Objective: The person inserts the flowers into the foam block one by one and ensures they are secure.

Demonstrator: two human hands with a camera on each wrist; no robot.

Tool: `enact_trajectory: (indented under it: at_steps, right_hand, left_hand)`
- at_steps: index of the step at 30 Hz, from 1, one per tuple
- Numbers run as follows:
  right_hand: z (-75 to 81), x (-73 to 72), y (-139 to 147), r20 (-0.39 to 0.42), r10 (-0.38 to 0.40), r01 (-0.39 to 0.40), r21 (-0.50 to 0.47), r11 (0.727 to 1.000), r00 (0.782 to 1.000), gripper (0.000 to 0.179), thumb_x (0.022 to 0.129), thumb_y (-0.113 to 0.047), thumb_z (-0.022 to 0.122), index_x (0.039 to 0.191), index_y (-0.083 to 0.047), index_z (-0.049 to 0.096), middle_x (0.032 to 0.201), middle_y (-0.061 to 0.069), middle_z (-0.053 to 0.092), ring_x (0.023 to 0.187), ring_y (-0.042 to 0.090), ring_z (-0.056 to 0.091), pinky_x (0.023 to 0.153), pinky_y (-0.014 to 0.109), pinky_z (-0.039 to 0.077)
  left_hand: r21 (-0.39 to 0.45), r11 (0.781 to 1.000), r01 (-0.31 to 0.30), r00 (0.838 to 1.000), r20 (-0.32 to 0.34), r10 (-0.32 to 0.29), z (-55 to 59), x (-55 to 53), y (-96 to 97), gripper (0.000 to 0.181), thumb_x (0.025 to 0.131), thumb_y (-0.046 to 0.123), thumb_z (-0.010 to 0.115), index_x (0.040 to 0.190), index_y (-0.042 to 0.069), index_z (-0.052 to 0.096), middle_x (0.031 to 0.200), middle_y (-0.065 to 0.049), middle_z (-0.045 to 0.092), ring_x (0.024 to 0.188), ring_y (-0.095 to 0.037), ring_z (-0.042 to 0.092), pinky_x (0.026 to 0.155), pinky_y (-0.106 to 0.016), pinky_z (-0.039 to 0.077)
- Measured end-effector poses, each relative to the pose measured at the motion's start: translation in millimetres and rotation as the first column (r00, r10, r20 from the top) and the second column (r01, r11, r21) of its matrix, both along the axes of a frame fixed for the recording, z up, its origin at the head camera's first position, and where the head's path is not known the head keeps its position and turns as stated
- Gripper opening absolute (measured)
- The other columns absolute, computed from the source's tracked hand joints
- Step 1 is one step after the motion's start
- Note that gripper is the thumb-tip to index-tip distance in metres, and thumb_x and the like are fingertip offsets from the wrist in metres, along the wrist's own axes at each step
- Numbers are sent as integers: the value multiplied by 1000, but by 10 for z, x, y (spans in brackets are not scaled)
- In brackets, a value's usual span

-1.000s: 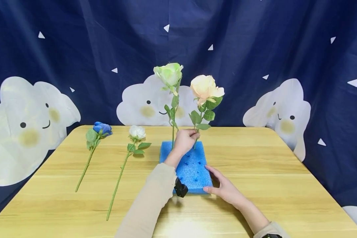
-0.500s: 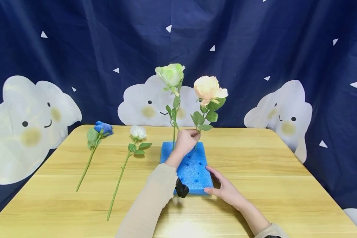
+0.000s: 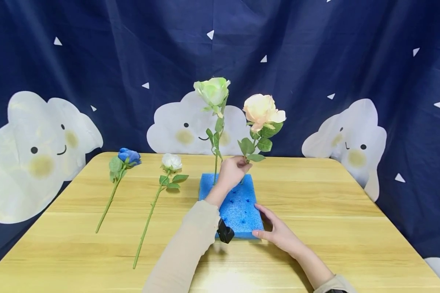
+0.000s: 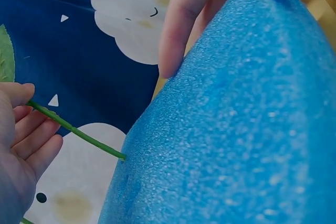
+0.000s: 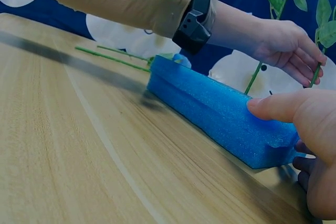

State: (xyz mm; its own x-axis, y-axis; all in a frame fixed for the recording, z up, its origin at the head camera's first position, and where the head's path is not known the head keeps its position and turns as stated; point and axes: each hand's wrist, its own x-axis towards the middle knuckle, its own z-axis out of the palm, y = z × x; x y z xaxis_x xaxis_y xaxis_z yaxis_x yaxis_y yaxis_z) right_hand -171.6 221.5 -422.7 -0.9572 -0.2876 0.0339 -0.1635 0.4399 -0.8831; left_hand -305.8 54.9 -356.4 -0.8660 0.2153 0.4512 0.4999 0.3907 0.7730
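Note:
My left hand (image 3: 232, 174) pinches the green stem of a peach rose (image 3: 262, 112) between thumb and fingertips, just above the far part of a blue foam block (image 3: 238, 213). In the left wrist view, that stem (image 4: 94, 142) enters the foam at its lower end. A pale green rose (image 3: 213, 91) stands upright in the block, left of the peach one. My right hand (image 3: 280, 234) holds the block's near right corner, thumb on the front and fingers along the right side. Several small holes dot the block's top; my left forearm hides part of it.
A blue rose (image 3: 129, 156) and a white rose (image 3: 171, 162) lie on the wooden table (image 3: 315, 191) to the left, stems toward me. A dark blue curtain (image 3: 168, 49) with cloud prints hangs behind the table's far edge.
The peach rose's bloom has leaned to the right, and my left hand has shifted slightly right with its stem. My right hand keeps its hold on the foam block. The head view has drifted a little.

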Motion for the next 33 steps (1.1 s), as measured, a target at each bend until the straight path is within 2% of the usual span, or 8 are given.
enact_trajectory:
  at_steps: [6,11,15,19,23,27,30,33]
  right_hand:
    - [14,3,-4,-4,-1,1,9,1000,1000,74,82,-25,71,144,-12,33,148,16,27,134,39,24,107,59,15]
    - [18,-2,-4,-1,2,-2,21,1000,1000,74,82,-27,71,144,-13,33,148,16,27,135,38,23,107,59,15]
    - [13,-2,-3,4,2,-2,16,1000,1000,74,82,-27,71,144,-12,33,148,16,26,135,38,22,107,59,14]
    - [12,0,-5,0,4,-4,18,1000,1000,74,82,-26,71,144,-11,32,148,18,26,135,39,21,106,60,14]
    - [8,-1,2,-1,2,-2,19,1000,1000,74,82,-26,71,144,-11,32,148,18,26,134,40,21,106,61,13]
    - [3,-2,6,7,0,0,13,1000,1000,75,82,-26,71,144,-11,32,148,18,25,135,39,21,107,60,13]
    - [11,-4,5,8,2,-2,19,1000,1000,75,82,-27,71,144,-11,31,149,18,25,135,39,20,107,59,14]
    - [19,-6,6,10,5,-5,25,1000,1000,75,82,-28,71,144,-11,31,149,18,23,136,39,18,107,59,14]
  left_hand:
    - [63,998,-15,1000,6,15,6,48,-24,12,85,16,68,92,6,70,87,-5,70,83,-18,66,74,-26,52]
    - [82,994,-69,997,51,65,52,149,-81,19,85,19,68,98,6,69,90,-4,70,83,-17,66,73,-27,51]
    - [82,996,-39,996,86,32,95,261,-184,20,86,22,65,98,5,69,84,-3,70,77,-15,64,66,-26,50]
    - [92,995,37,988,145,-50,133,383,-331,22,89,22,63,100,4,69,79,-4,69,69,-11,63,62,-24,50]
    - [94,992,87,975,198,-104,159,475,-481,18,88,18,65,97,3,69,79,-6,69,67,-12,64,66,-25,53]
    - [78,993,87,971,216,-102,147,526,-669,16,87,16,65,96,2,69,79,-5,68,69,-13,64,68,-27,54]
    - [53,997,56,975,214,-66,126,547,-845,16,87,17,65,96,4,69,79,-3,68,69,-12,64,69,-26,54]
    - [66,997,28,975,216,-42,107,560,-1041,19,87,16,65,98,1,69,80,-6,69,70,-16,66,71,-28,54]
